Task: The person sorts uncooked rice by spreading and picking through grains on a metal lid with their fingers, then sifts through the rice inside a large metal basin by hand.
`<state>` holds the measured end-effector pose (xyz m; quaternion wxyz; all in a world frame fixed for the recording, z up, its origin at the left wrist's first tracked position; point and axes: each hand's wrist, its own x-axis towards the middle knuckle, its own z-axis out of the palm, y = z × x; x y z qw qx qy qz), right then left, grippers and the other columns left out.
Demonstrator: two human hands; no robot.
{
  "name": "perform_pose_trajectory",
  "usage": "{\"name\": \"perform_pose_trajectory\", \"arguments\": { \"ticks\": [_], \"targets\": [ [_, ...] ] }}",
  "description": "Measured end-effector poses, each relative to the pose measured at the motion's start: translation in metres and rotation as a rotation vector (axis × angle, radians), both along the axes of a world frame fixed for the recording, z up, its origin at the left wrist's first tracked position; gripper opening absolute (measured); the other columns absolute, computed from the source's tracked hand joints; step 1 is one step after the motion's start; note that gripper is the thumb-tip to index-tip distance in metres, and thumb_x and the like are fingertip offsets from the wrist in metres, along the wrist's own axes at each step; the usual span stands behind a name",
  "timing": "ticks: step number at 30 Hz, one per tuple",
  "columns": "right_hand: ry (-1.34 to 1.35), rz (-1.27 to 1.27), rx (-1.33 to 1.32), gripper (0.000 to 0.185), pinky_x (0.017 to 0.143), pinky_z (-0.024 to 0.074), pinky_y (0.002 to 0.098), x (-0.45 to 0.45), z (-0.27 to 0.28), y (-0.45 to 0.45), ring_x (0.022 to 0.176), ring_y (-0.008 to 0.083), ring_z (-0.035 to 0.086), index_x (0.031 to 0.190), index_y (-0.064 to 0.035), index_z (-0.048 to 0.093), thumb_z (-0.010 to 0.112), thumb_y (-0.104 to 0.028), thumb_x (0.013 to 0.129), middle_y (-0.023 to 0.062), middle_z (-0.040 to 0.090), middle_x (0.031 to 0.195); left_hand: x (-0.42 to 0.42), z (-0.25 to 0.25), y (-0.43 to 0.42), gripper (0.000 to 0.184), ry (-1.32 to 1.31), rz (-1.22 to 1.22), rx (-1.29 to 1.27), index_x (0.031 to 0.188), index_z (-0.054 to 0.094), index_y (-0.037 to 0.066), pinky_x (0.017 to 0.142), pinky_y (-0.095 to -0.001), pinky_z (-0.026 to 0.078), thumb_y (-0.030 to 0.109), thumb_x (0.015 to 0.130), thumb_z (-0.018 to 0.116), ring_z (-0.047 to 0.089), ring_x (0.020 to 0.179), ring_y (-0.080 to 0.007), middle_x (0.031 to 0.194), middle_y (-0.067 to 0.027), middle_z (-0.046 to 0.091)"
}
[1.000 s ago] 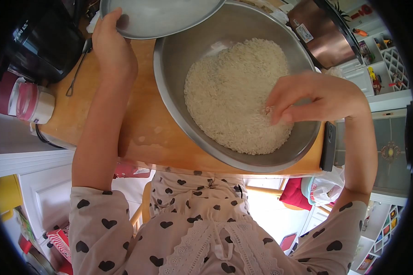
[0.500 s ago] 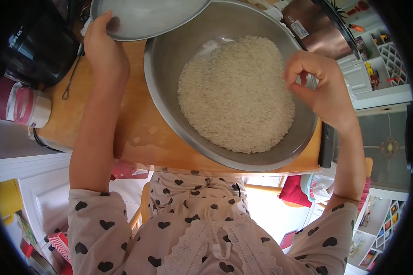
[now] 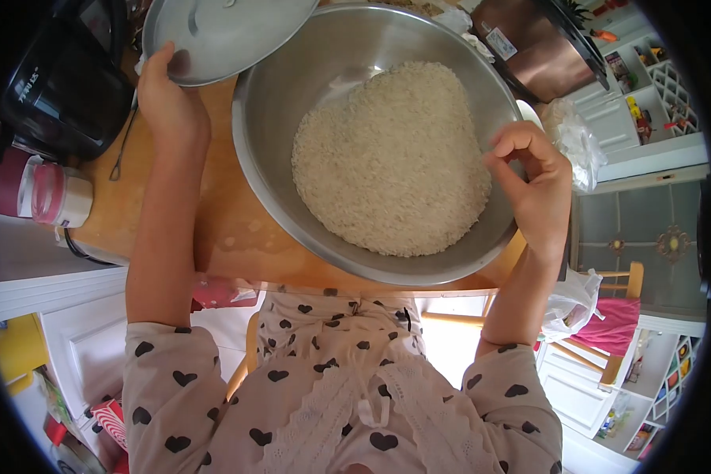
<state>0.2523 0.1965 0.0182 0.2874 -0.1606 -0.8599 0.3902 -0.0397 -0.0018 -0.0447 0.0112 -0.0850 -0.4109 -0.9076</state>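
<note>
A wide steel basin (image 3: 258,150) stands on the table with a large heap of white rice (image 3: 391,170) in it. My left hand (image 3: 175,110) grips the lower left rim of a round metal lid (image 3: 233,43), held up at the basin's upper left. Over the basin's right rim is my right hand (image 3: 536,186), its thumb and forefinger brought together in a pinch. Whatever sits between those fingertips, if anything, is too small to make out.
A black kettle-like appliance (image 3: 59,95) and a pink-and-white jar (image 3: 65,193) stand at the left of the wooden table (image 3: 237,245). Behind the basin is a copper-coloured pot (image 3: 533,47). A clear plastic bag (image 3: 577,142) lies to the right, with a chair (image 3: 608,316) beyond.
My right hand has shifted left and slightly down, still pinched. The lid has moved slightly left and lower in view with my left hand. The view has turned a little to the right.
</note>
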Motion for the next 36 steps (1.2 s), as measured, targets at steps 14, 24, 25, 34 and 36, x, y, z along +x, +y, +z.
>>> {"name": "perform_pose_trajectory", "arguments": {
  "ticks": [14, 24, 25, 34, 36],
  "targets": [
    [0.215, -0.064, -0.016, 0.019, 0.077, 0.0433, 0.0220, 0.005, -0.017, 0.007, 0.085, 0.0123, 0.058, 0.086, 0.0000, 0.060, 0.057, 0.014, 0.074, 0.0065, 0.062, 0.090, -0.040, -0.002, -0.037, 0.028, 0.345, 0.164, -0.364, 0.107, 0.054, -0.006, 0.084, -0.0323, 0.045, 0.015, 0.088, 0.052, 0.055, 0.096, -0.0197, 0.105, -0.0104, 0.056],
    [0.464, -0.215, -0.143, 0.019, 0.093, 0.0403, 0.0311, 0.007, -0.035, 0.011, 0.111, 0.0186, 0.051, 0.102, -0.0008, 0.060, 0.062, -0.001, 0.082, 0.0117, 0.055, 0.119, -0.010, 0.031, -0.074, 0.038, -0.019, -0.024, -0.608, 0.122, 0.049, -0.003, 0.089, -0.0322, 0.046, 0.014, 0.088, 0.052, 0.055, 0.105, -0.0197, 0.115, -0.0116, 0.055],
    [0.461, -0.207, -0.195, 0.023, 0.094, 0.0394, 0.0317, 0.006, -0.033, 0.009, 0.112, 0.0187, 0.050, 0.105, -0.0010, 0.059, 0.062, -0.002, 0.082, 0.0117, 0.053, 0.121, -0.006, 0.027, -0.079, 0.038, -0.033, -0.012, -0.620, 0.123, 0.048, -0.003, 0.089, -0.0322, 0.046, 0.014, 0.089, 0.052, 0.055, 0.104, -0.0195, 0.115, -0.0117, 0.054],
    [0.418, -0.124, -0.371, 0.040, 0.102, 0.0336, 0.0349, 0.009, -0.035, 0.012, 0.120, 0.0201, 0.044, 0.120, -0.0029, 0.052, 0.063, -0.005, 0.082, 0.0110, 0.041, 0.133, 0.014, -0.009, -0.120, 0.039, -0.143, -0.057, -0.748, 0.124, 0.047, -0.001, 0.083, -0.0320, 0.050, 0.018, 0.091, 0.052, 0.058, 0.101, -0.0193, 0.114, -0.0107, 0.056],
    [0.404, -0.109, -0.356, 0.040, 0.103, 0.0324, 0.0355, 0.010, -0.036, 0.013, 0.122, 0.0201, 0.042, 0.120, -0.0032, 0.052, 0.064, -0.006, 0.082, 0.0108, 0.040, 0.134, 0.014, -0.016, -0.128, 0.047, -0.175, -0.113, -0.804, 0.133, 0.040, 0.004, 0.084, -0.0320, 0.050, 0.020, 0.091, 0.054, 0.055, 0.105, -0.0192, 0.121, -0.0094, 0.051]
  ]
}}
